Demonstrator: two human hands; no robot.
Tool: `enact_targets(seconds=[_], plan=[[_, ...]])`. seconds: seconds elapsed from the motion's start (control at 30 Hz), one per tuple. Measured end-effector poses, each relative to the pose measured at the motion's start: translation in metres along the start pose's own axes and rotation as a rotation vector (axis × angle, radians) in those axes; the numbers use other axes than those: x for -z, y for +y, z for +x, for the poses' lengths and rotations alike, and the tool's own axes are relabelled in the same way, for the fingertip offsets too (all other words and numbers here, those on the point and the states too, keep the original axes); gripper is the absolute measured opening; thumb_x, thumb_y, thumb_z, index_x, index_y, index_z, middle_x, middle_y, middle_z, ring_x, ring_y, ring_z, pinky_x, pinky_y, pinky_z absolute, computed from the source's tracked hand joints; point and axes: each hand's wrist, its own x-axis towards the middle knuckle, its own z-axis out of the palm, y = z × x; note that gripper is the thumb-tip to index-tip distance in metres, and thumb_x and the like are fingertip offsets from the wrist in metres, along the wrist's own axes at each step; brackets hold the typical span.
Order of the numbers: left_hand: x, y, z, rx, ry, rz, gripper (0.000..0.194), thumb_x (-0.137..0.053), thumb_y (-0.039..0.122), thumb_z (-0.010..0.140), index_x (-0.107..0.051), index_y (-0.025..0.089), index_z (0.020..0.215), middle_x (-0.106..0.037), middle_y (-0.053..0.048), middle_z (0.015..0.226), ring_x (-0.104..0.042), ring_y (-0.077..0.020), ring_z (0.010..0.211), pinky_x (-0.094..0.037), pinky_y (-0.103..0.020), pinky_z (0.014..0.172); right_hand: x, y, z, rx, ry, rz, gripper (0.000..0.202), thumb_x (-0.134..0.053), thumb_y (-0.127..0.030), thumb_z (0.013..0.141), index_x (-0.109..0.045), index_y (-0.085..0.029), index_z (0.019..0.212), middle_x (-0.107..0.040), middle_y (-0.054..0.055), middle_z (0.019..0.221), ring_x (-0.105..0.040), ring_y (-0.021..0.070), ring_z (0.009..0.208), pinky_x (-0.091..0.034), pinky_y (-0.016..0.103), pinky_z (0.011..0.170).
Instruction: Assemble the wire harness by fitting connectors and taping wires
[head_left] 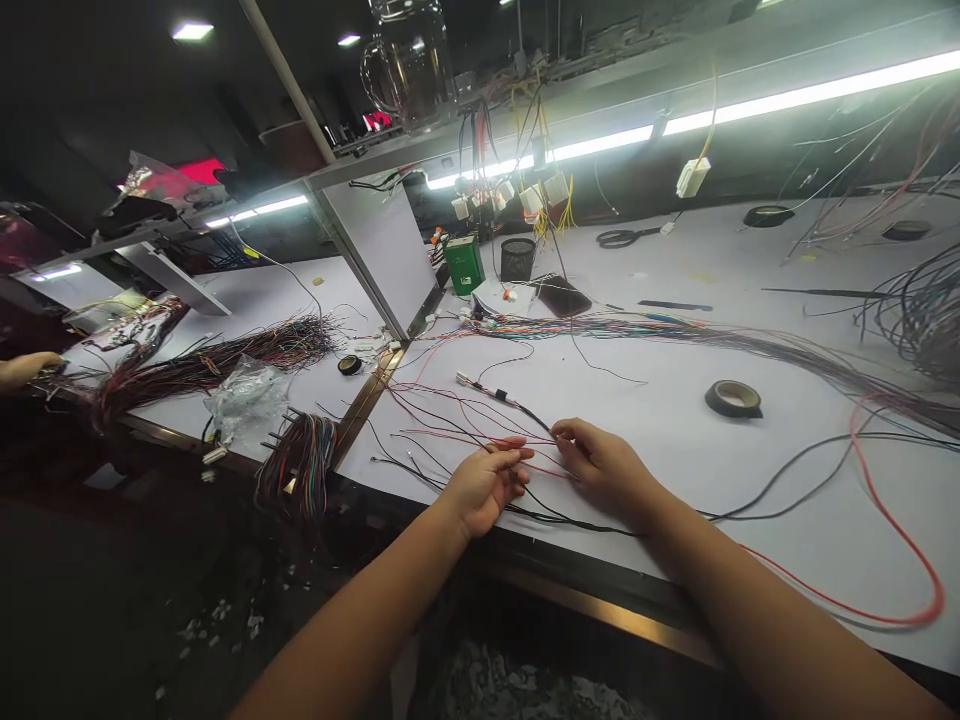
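Observation:
My left hand (486,490) is turned partly palm up at the table's front edge, its fingers curled around thin red and black wires. To its right, my right hand (600,468) pinches the same wire bundle between thumb and fingers. From the right hand a black-sleeved cable (532,412) runs up and left to a small white connector (460,378). The loose ends of red wires (431,433) fan out leftward past my left hand. Below both hands lies a black wire bundle (555,517). A red cable (892,520) loops on the right.
A roll of black tape (733,399) lies right of my hands. Behind runs a long wire harness (600,328), with scissors (628,238), a green box (463,264) and a mesh cup (517,260). Wire bundles (300,460) hang over the left edge. Another person's hand (30,370) shows far left.

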Motion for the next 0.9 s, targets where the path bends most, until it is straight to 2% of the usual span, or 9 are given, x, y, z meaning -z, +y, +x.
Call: enact_targets(seconds=[0.13,0.23,0.37,0.5,0.67,0.73,0.8,0.87,0.9], plan=[[0.000,0.000,0.001,-0.004,0.019,0.020,0.024,-0.059,0.006,0.075,-0.057,0.011,0.098,-0.066,-0.011,0.093,-0.061,-0.0097,0.062,-0.044,-0.018,0.051,-0.001,0.002,0.001,0.008,0.014,-0.027,0.022,-0.040,-0.031,0.089,-0.057,-0.028,0.103,-0.065,-0.001,0.090,-0.058,0.0143,0.072,-0.043,0.028,0.067],[-0.001,0.000,0.003,-0.038,0.012,0.014,0.024,-0.063,0.015,0.079,-0.055,0.014,0.101,-0.067,-0.007,0.084,-0.060,-0.0085,0.058,-0.044,-0.017,0.050,0.000,0.004,0.001,0.008,0.008,-0.027,0.022,-0.040,-0.031,0.089,-0.057,-0.028,0.103,-0.065,-0.001,0.091,-0.057,0.0141,0.070,-0.042,0.028,0.065],[-0.003,-0.003,0.007,-0.092,0.023,0.053,0.020,-0.067,0.027,0.079,-0.056,0.014,0.090,-0.064,-0.005,0.085,-0.058,-0.0067,0.053,-0.041,-0.016,0.044,0.001,-0.001,-0.001,0.038,-0.043,-0.036,0.026,-0.043,-0.038,0.089,-0.057,-0.028,0.108,-0.065,-0.001,0.087,-0.056,0.0130,0.065,-0.042,0.027,0.063],[-0.004,-0.007,0.010,-0.110,0.073,0.099,0.025,-0.060,0.036,0.084,-0.056,0.012,0.080,-0.061,-0.006,0.083,-0.058,-0.0080,0.053,-0.043,-0.019,0.044,-0.001,-0.006,-0.003,0.105,-0.086,-0.095,0.038,-0.055,-0.043,0.081,-0.057,-0.028,0.116,-0.065,0.001,0.090,-0.058,0.0156,0.076,-0.042,0.029,0.067],[-0.001,-0.009,0.010,-0.086,0.067,0.125,0.030,-0.050,0.039,0.089,-0.056,0.011,0.080,-0.058,-0.007,0.079,-0.060,-0.0114,0.058,-0.042,-0.020,0.043,-0.002,0.009,0.011,-0.065,-0.126,0.183,0.029,-0.050,-0.037,0.084,-0.060,-0.025,0.108,-0.063,-0.001,0.082,-0.057,0.0136,0.067,-0.045,0.028,0.064],[0.000,-0.009,0.010,-0.083,0.053,0.135,0.028,-0.048,0.036,0.091,-0.058,0.010,0.087,-0.059,-0.008,0.080,-0.059,-0.0111,0.060,-0.040,-0.019,0.043,-0.001,0.015,0.018,-0.151,-0.063,0.221,0.032,-0.052,-0.037,0.083,-0.057,-0.024,0.112,-0.063,0.000,0.082,-0.057,0.0140,0.067,-0.046,0.029,0.065],[0.001,-0.009,0.009,-0.085,0.043,0.126,0.026,-0.047,0.034,0.091,-0.058,0.010,0.094,-0.059,-0.008,0.081,-0.058,-0.0107,0.061,-0.040,-0.019,0.044,0.000,0.015,0.021,-0.215,0.031,0.156,0.040,-0.051,-0.035,0.083,-0.049,-0.023,0.122,-0.063,0.001,0.087,-0.058,0.0143,0.064,-0.048,0.031,0.063],[0.001,-0.010,0.008,-0.094,0.046,0.095,0.025,-0.048,0.033,0.091,-0.057,0.011,0.096,-0.059,-0.007,0.078,-0.058,-0.0109,0.061,-0.040,-0.019,0.045,0.000,0.007,0.018,-0.138,0.150,0.019,0.048,-0.051,-0.032,0.084,-0.042,-0.023,0.130,-0.061,0.006,0.102,-0.061,0.0171,0.073,-0.051,0.035,0.068],[0.001,-0.011,0.008,-0.101,0.048,0.076,0.025,-0.048,0.034,0.091,-0.057,0.011,0.095,-0.059,-0.007,0.077,-0.059,-0.0113,0.062,-0.040,-0.019,0.047,-0.001,0.000,0.015,-0.027,0.202,-0.064,0.048,-0.051,-0.030,0.084,-0.042,-0.023,0.131,-0.058,0.009,0.111,-0.062,0.0200,0.083,-0.051,0.038,0.075]])
